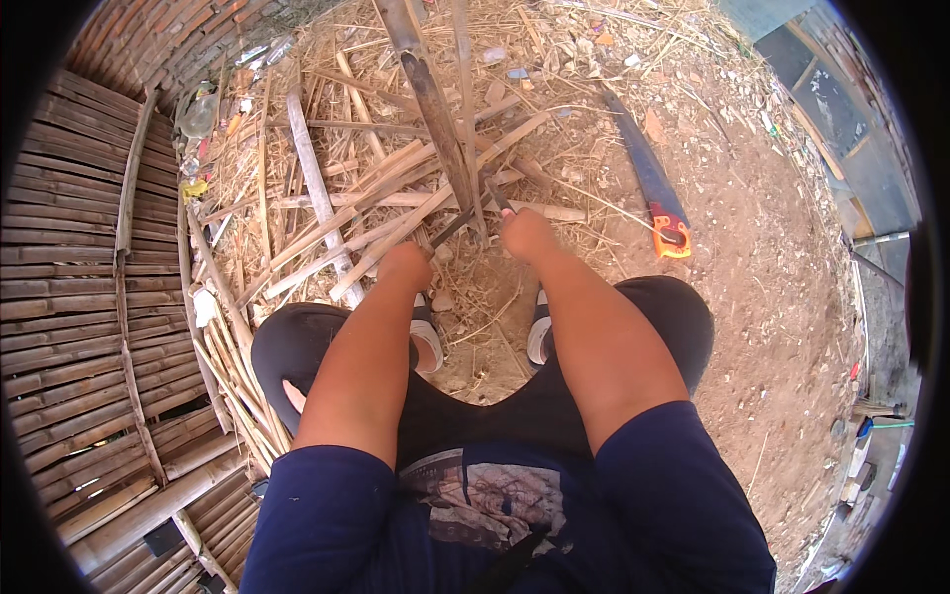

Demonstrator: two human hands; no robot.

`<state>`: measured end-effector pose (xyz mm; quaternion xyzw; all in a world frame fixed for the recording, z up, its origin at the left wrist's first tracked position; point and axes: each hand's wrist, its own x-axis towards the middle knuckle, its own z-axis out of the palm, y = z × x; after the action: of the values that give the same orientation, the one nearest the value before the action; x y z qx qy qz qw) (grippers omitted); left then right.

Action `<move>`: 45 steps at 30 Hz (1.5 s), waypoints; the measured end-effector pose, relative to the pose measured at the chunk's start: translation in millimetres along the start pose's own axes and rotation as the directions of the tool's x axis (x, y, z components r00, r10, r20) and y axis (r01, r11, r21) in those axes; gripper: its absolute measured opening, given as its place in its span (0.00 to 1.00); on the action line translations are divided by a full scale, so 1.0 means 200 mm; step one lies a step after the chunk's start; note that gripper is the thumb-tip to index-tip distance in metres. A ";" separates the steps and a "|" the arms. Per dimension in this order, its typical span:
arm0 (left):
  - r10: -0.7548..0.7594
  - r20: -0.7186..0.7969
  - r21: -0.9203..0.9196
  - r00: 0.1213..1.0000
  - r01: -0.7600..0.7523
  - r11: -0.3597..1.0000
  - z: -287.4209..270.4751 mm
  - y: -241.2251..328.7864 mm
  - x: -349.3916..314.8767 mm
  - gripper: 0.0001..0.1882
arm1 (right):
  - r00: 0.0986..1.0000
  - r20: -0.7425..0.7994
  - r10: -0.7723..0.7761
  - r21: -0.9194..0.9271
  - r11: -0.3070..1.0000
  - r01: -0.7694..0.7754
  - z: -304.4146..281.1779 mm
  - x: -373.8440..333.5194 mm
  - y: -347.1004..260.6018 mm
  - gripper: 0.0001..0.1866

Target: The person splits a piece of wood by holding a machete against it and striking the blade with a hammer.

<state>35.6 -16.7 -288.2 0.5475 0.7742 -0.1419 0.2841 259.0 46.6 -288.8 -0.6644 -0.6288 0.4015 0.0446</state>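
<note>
In front of my feet, a split bamboo pole point(435, 109) stands tilted, its lower end near the ground between my hands. My left hand point(406, 267) is closed round one end of a dark narrow blade-like tool point(452, 230), which slants up to the pole's lower end. Just right of the pole, my right hand point(527, 236) is closed on a short dark piece point(496, 192) that points up toward the bamboo. Whether both hands grip one tool or two, I cannot tell, as the pole hides the middle. A thin bamboo strip point(463, 59) runs alongside the pole.
A handsaw point(645, 163) with an orange handle lies on the dirt to the right. Split bamboo strips point(396, 178) lie crossed over shavings ahead. A bamboo slat wall point(74, 267) rises at left, with thin sticks point(233, 381) bundled by my left knee.
</note>
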 end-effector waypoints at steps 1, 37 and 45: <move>0.006 -0.027 -0.009 1.000 -0.006 1.000 0.00 0.01 -0.01 0.17 | 0.999 0.032 0.032 0.023 0.999 -0.033 -0.03 0.01 -0.01 0.27; 0.011 -0.013 -0.013 1.000 -0.011 1.000 0.07 -0.04 0.02 0.19 | 0.934 -0.345 -0.098 0.172 0.971 0.165 -0.08 0.01 -0.16 0.24; 0.012 0.055 0.076 0.998 -0.017 0.997 0.03 -0.01 0.02 0.17 | 0.985 -0.119 -0.123 -0.055 0.992 0.118 0.18 0.07 0.13 0.25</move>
<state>33.9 -18.3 -295.1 0.5596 0.7561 -0.1843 0.2850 257.4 38.3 -334.4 -0.6494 -0.6732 0.3415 0.0915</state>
